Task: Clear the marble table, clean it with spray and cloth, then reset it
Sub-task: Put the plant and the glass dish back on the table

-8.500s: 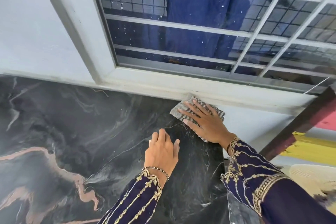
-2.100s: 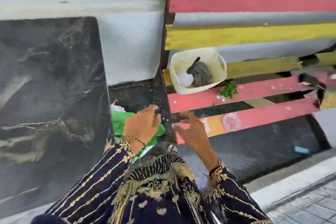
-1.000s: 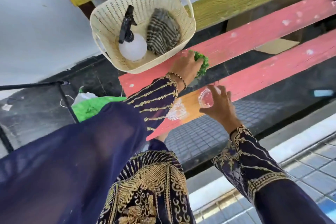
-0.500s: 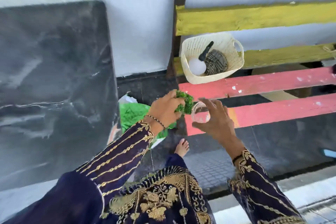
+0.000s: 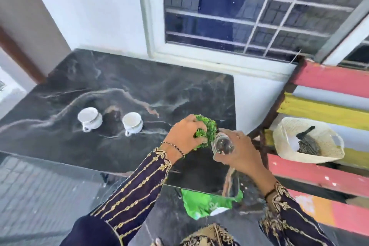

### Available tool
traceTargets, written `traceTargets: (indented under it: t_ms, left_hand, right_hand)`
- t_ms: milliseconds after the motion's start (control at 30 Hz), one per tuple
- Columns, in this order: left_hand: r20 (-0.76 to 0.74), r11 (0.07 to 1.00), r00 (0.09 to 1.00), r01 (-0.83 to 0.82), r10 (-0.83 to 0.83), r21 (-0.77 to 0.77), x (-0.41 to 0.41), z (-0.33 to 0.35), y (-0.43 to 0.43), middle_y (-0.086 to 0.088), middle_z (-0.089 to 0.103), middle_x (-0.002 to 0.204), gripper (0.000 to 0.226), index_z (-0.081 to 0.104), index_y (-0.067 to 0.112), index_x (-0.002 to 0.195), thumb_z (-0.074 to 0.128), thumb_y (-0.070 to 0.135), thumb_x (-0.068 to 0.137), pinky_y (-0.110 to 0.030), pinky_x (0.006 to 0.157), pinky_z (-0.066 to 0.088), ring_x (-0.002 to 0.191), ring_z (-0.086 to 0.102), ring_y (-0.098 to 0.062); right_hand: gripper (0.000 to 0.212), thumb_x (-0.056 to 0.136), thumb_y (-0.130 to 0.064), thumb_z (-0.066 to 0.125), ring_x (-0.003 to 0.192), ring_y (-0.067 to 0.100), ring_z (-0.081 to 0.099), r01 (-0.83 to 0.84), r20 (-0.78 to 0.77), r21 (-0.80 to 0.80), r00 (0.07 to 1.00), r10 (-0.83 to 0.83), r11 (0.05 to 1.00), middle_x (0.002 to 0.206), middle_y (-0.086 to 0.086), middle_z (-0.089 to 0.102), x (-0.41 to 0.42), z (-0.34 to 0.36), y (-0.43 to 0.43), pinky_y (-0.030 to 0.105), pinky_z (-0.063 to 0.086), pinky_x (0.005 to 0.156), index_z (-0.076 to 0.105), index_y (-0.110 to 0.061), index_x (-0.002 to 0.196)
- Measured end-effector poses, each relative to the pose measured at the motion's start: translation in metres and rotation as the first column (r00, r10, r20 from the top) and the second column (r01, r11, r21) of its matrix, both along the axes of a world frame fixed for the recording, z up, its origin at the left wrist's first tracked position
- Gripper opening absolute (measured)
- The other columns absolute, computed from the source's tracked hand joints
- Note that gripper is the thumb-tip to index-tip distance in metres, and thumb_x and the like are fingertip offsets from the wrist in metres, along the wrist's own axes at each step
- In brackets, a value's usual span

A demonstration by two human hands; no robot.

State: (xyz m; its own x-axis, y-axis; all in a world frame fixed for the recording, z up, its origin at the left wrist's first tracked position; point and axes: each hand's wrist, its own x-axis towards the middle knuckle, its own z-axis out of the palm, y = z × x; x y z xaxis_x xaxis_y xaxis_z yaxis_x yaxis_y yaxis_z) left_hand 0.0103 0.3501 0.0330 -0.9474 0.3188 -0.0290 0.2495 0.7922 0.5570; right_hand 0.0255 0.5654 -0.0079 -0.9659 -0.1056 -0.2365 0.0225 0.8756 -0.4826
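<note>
Marble, black and veined, tops the desk (image 5: 139,90), where 2 white cups (image 5: 90,118) stand left of centre. No writing is legible. Over its right edge, the left hand (image 5: 184,136) clutches a green plant sprig (image 5: 207,132) while the right hand (image 5: 237,155) grips a clear glass (image 5: 222,144) tilted toward it.

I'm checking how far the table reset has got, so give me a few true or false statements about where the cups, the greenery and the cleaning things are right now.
1. Two white cups stand on the marble table. True.
2. The left hand holds the cloth. False: it grips a green plant sprig; the striped cloth lies in the basket.
3. The right hand holds a small clear glass. True.
4. The basket sits on the marble table. False: it rests on the painted bench.
</note>
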Motion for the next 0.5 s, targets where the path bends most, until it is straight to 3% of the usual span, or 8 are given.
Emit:
traceTargets:
  t_ms: [167, 333, 500]
  left_hand:
    - [-0.013, 0.993, 0.993, -0.119, 0.119, -0.024, -0.019, 0.008, -0.056, -0.003, 0.052, 0.116, 0.028, 0.066, 0.022, 0.110, 0.066, 0.025, 0.082, -0.035, 0.092, 0.047, 0.103, 0.058, -0.024]
    - [-0.004, 0.983, 0.985, -0.171, 0.171, -0.061, -0.061, 0.003, -0.089, -0.002, 0.050, 0.111, 0.027, 0.065, 0.023, 0.109, 0.066, 0.023, 0.082, -0.037, 0.087, 0.048, 0.097, 0.059, -0.025]
    - [0.011, 0.979, 0.982, -0.185, 0.187, -0.089, -0.116, -0.005, -0.115, -0.001, 0.049, 0.115, 0.028, 0.064, 0.025, 0.111, 0.066, 0.025, 0.083, -0.039, 0.093, 0.047, 0.101, 0.059, -0.025]
  right_hand:
    - [0.094, 0.059, -0.069, 0.073, 0.133, 0.022, 0.044, -0.084, -0.006, 0.065, 0.996, 0.085, 0.994, 0.147, -0.011, 0.043, -0.040, 0.003, -0.063, 0.049, 0.049, 0.095, 0.033, -0.055, 0.143]
    - [0.096, 0.061, -0.066, 0.077, 0.134, 0.020, 0.043, -0.070, 0.007, 0.083, 0.998, 0.070, 0.994, 0.148, -0.013, 0.042, -0.098, -0.007, -0.103, 0.049, 0.046, 0.098, 0.033, -0.052, 0.145]
    - [0.095, 0.064, -0.065, 0.077, 0.135, 0.025, 0.043, -0.067, 0.055, 0.139, 0.997, 0.060, 0.988, 0.149, -0.008, 0.045, -0.173, -0.024, -0.125, 0.047, 0.046, 0.097, 0.034, -0.048, 0.147]
